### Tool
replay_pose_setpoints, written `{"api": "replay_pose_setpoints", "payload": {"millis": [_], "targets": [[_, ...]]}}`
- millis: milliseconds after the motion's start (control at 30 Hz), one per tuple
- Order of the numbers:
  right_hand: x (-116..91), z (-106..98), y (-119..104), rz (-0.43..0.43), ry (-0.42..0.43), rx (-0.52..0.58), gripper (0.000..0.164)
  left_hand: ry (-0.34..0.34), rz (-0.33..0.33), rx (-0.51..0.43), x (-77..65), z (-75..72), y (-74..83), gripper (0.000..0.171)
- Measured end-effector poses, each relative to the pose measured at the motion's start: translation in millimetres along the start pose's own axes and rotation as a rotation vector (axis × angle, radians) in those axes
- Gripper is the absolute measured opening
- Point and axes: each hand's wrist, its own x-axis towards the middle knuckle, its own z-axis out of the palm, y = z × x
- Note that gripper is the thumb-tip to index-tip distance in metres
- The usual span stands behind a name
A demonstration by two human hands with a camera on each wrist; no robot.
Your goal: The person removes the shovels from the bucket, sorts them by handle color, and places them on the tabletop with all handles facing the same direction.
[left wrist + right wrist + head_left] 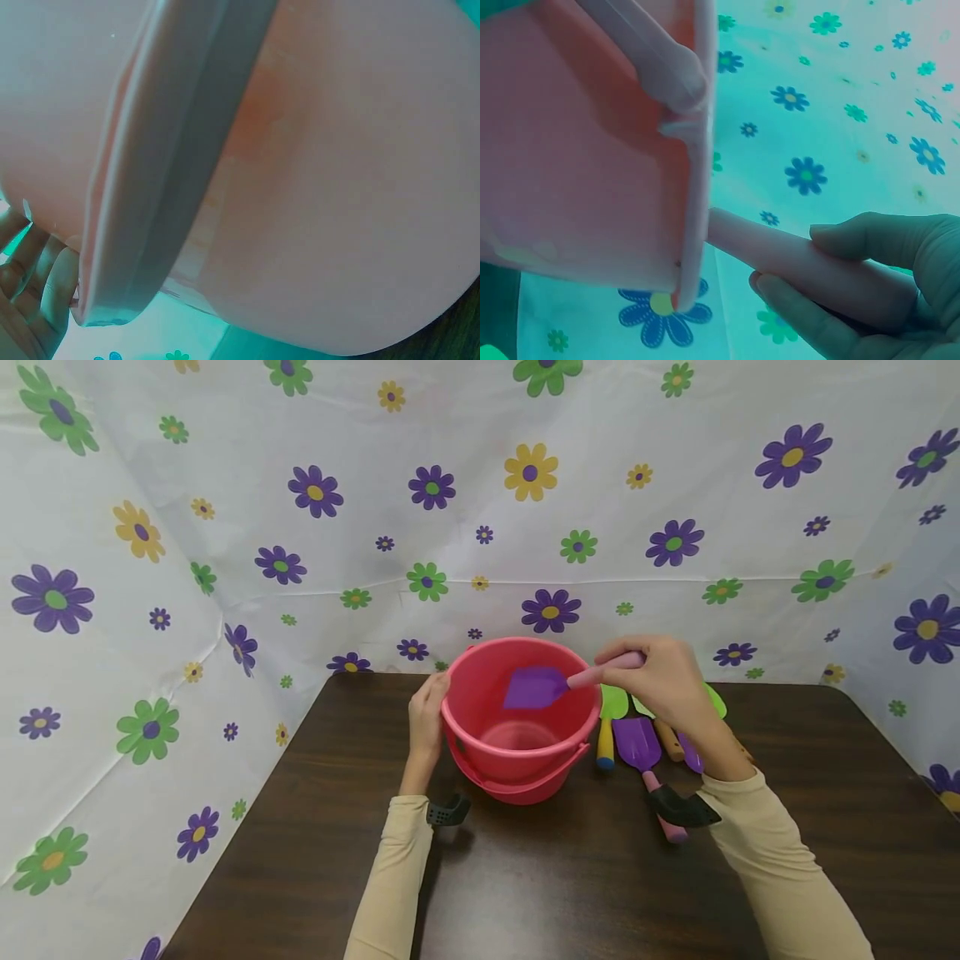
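Observation:
A pink-red bucket (517, 768) stands on the dark table, its mouth tilted toward me. My left hand (426, 714) holds the bucket's left rim; in the left wrist view the fingers (56, 289) sit right at that rim. Over the mouth, my right hand (660, 681) grips the pink handle (810, 266) of a toy shovel. The shovel's purple blade (534, 687) points left into the bucket. In the right wrist view the blade is hidden behind the bucket wall, while thumb and fingers lie around the handle.
Right of the bucket lie several more toy shovels: a green one with a yellow handle (606, 743), a purple one (637, 743), and others partly under my right arm. The bucket's handle (517, 789) hangs down in front. A flowered white sheet (480, 543) rises behind the table.

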Motion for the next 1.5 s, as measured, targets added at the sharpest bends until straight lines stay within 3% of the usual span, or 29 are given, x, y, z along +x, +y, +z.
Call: {"api": "replay_pose_setpoints", "payload": {"millis": [467,767,900,1133,1500], "targets": [[-21,-25,11,0.008,0.196,0.007,0.035,0.013,0.006,0.009,0.9,1.7,-0.6,0.039],[-32,-42,18,0.047,0.265,0.068,0.035,-0.015,-0.011,0.024,1.4,-0.6,1.5,0.037],[-38,-50,20,0.088,0.307,0.068,0.039,-0.002,-0.003,0.013,0.0,0.4,3.0,0.037],[-47,-58,26,0.074,0.401,0.11,0.036,0.018,0.021,0.015,-0.1,0.1,-2.8,0.041],[-58,-61,44,0.099,0.451,0.108,0.034,0.029,0.022,0.012,-1.2,1.5,-1.7,0.04]]}}
